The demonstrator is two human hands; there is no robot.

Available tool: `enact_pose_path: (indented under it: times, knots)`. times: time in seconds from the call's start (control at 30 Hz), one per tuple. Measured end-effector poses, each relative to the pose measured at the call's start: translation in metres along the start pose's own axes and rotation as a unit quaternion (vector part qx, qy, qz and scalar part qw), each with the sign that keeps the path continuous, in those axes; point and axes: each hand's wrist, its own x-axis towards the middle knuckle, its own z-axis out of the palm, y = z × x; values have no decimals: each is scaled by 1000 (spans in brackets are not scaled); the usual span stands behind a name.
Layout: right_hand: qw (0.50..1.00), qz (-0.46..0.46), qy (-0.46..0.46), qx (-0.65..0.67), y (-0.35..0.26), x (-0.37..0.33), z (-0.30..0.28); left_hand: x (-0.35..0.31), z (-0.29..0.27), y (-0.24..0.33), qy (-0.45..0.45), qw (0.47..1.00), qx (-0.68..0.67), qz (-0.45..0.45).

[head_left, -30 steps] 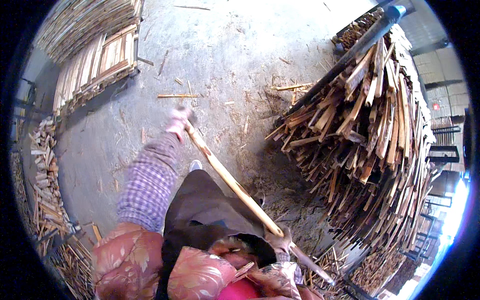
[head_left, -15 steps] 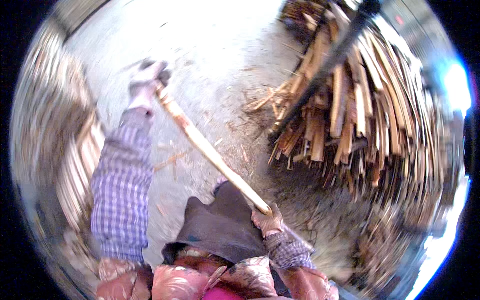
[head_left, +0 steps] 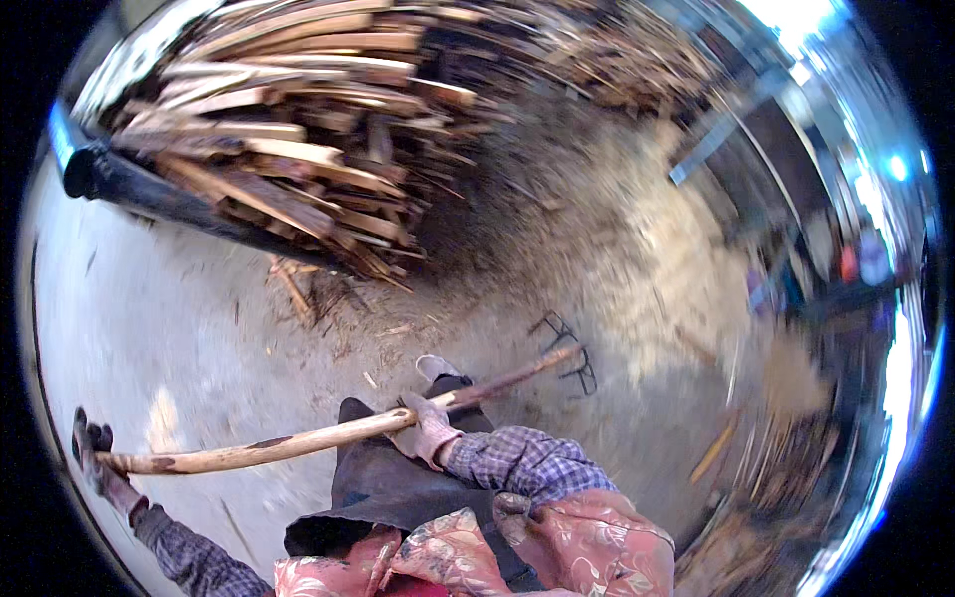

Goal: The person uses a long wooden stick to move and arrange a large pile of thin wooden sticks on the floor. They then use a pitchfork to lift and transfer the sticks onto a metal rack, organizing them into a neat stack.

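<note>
A long rake with a pale, bark-flecked wooden handle [head_left: 288, 448] slants across in front of my body. At its right end is a dark metal tined head [head_left: 575, 360], blurred; it looks fixed to the handle, just above the floor. My left hand [head_left: 102, 458], gloved with dark fingertips, is closed around the handle's left end. Closer to the middle, my right hand [head_left: 426, 430], in a pale pinkish glove, grips the handle over a dark apron [head_left: 398, 483] on my lap. My shoe [head_left: 438, 367] shows beyond that hand.
A large stack of split wood strips [head_left: 298, 129] lies at the upper left, with a black post [head_left: 209, 209] slanting before it. Sawdust [head_left: 657, 249] and scraps cover floor at the right. Boards and equipment [head_left: 786, 149] stand at the far right.
My view has swung right, so the woodpile now appears at the upper left. The rake has turned from a steep slant to nearly level; its tined head has come into view. Both hands keep hold.
</note>
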Motion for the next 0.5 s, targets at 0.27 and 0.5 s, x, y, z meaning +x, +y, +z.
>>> enact_pose_path:
  times: [0.27, 0.5]
  knots:
    - [940, -136, -116, 291, 86, 23, -104, 86, 71, 0, -323, 946, -24, 30]
    - [901, -258, -100, 333, 76, -60, -222, -151, 183, 176, -354, 896, -153, 218]
